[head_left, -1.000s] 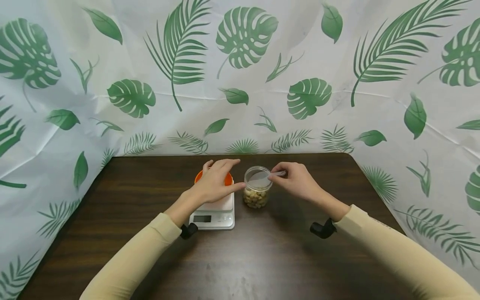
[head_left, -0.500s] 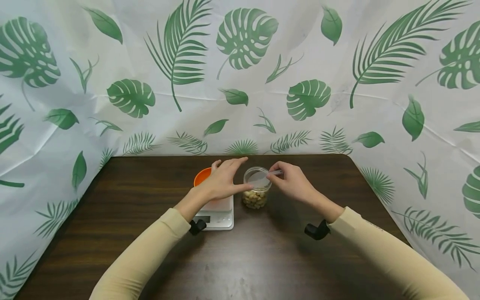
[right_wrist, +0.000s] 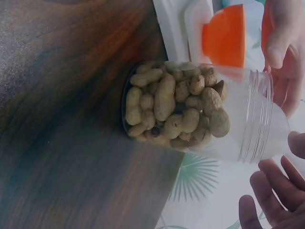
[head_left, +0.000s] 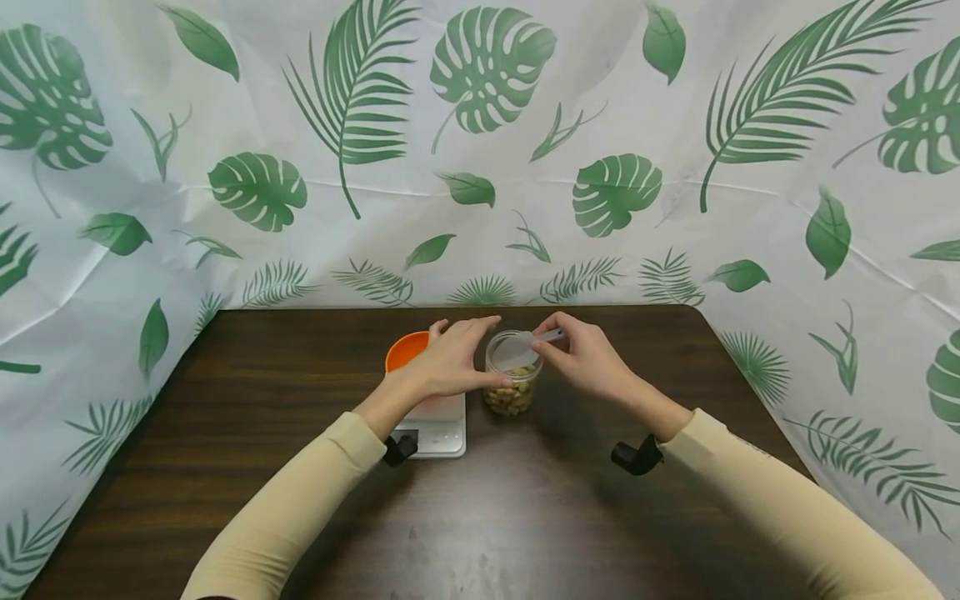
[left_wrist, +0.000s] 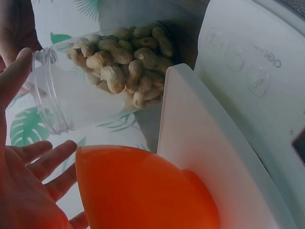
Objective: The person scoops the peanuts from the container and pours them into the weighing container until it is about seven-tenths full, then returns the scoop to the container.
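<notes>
A clear jar (right_wrist: 228,148) stands upright on the table, partly filled with unshelled peanuts (right_wrist: 164,102). My right hand (head_left: 588,358) pinches the handle of a translucent whitish spoon (head_left: 515,353), whose bowl is at the jar's mouth. My left hand (head_left: 453,358) spreads around the jar's near-left side, thumb by the rim, fingers fairly straight; whether it touches the jar I cannot tell. Beneath that hand an orange bowl (left_wrist: 143,191) sits on a white kitchen scale (left_wrist: 238,62). In the head view the left hand and wrist hide part of the bowl and scale.
The dark wooden table (head_left: 480,517) extends in front of and beside the scale and jar. A leaf-patterned white sheet (head_left: 480,233) hangs behind the table's back edge. Black wrist-camera mounts (head_left: 636,457) jut inward below both wrists.
My left hand has moved right, from over the orange bowl to the jar's side, baring more of the bowl. The spoon stays at the jar's mouth, its handle now slanting up more.
</notes>
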### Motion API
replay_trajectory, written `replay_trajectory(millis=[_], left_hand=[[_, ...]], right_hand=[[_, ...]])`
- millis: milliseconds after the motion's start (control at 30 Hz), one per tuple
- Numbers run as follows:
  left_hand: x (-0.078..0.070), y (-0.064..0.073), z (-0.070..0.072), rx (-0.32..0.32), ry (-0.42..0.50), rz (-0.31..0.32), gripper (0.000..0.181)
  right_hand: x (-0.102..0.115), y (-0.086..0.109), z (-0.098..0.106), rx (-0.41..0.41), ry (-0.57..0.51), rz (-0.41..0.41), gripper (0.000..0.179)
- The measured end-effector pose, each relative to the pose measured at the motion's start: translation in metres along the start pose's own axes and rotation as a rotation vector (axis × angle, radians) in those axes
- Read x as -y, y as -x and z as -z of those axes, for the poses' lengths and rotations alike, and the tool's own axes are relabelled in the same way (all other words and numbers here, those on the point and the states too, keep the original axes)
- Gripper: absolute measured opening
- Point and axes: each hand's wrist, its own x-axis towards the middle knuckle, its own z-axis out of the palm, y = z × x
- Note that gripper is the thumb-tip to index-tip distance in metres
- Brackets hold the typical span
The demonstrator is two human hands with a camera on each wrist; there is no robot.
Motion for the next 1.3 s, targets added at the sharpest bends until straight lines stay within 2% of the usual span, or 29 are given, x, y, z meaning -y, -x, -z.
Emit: replay_trajectory(millis=[367,700,833,1033,1300], left_hand=[[-0.002,-0.009,-0.002,0.017,0.014,-0.030,0.097],[-0.004,-0.015,-0.005,0.034,0.038,-0.058,0.096],[-0.004,-0.017,-0.005,0.035,0.083,-0.078,0.095],[-0.003,-0.019,-0.007,0.042,0.134,-0.080,0.094],[-0.003,-0.020,-0.009,0.037,0.135,-0.058,0.093]], right_hand=[[0.002,-0.003,0.012,0.063,0.022,0.053,0.018],[0.015,-0.012,0.034,0.124,0.143,0.141,0.015],[0.023,-0.015,0.040,0.132,0.198,0.182,0.015],[0.034,-0.017,0.046,0.149,0.270,0.191,0.016],[0.040,-0.017,0.050,0.163,0.350,0.185,0.016]])
